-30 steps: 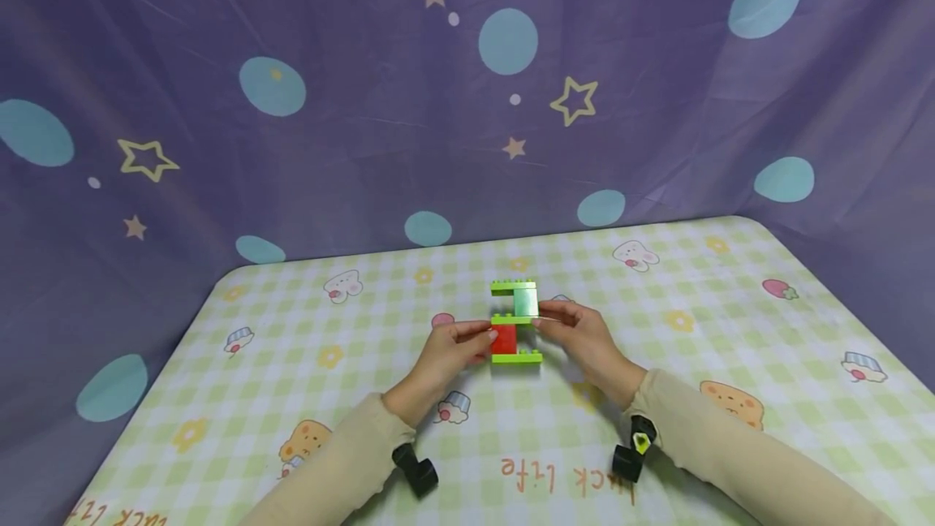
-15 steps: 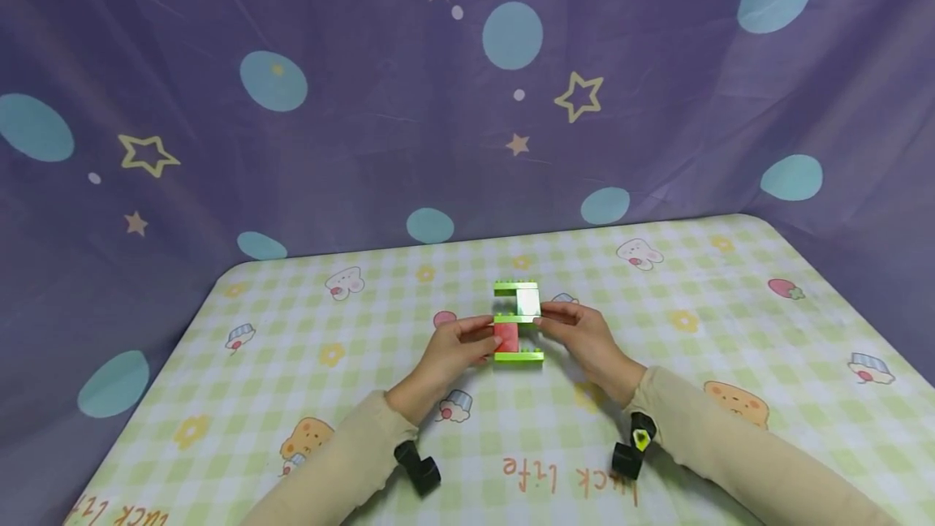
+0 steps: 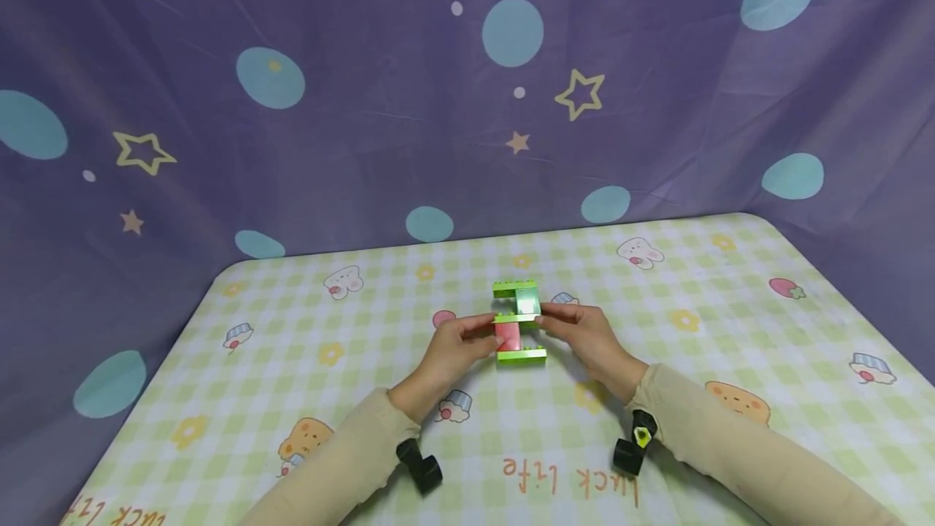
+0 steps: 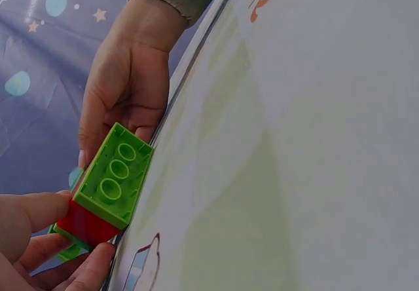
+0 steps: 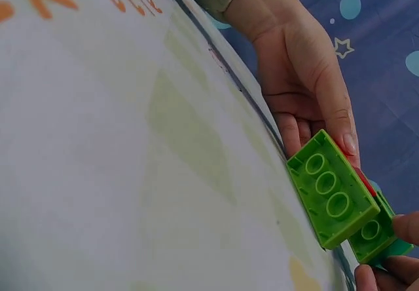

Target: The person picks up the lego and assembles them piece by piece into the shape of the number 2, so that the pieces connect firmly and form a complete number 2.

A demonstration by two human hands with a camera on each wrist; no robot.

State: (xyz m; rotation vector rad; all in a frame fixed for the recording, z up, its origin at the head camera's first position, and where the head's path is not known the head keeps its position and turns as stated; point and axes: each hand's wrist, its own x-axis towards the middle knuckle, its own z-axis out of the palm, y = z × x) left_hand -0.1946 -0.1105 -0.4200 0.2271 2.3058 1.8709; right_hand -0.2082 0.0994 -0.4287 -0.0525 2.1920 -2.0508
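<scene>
Both hands hold a small build of interlocking toy bricks over the middle of the table. Three lime-green bricks lie crosswise in it: a far one [image 3: 504, 291], a middle one [image 3: 515, 318] and a near one [image 3: 522, 356]. A red brick [image 3: 510, 334] joins the near pair on the left; a teal-green brick [image 3: 527, 300] joins the far pair on the right. My left hand [image 3: 451, 353] pinches the red brick's side. The right hand [image 3: 590, 341] grips around the middle brick's right end, beside the teal-green one. Both wrist views show the near brick's hollow underside [image 4: 118, 170].
A green-and-white checked cloth [image 3: 292, 364] with printed cartoons covers the table. Behind it hangs a purple curtain [image 3: 351, 144] with stars and blue ovals. Black camera mounts [image 3: 420, 467] sit at both wrists.
The brick build and both hands appear slightly further right in view, along with a small camera shift. The shine on the red and teal-green bricks varies. Both grips stay the same.
</scene>
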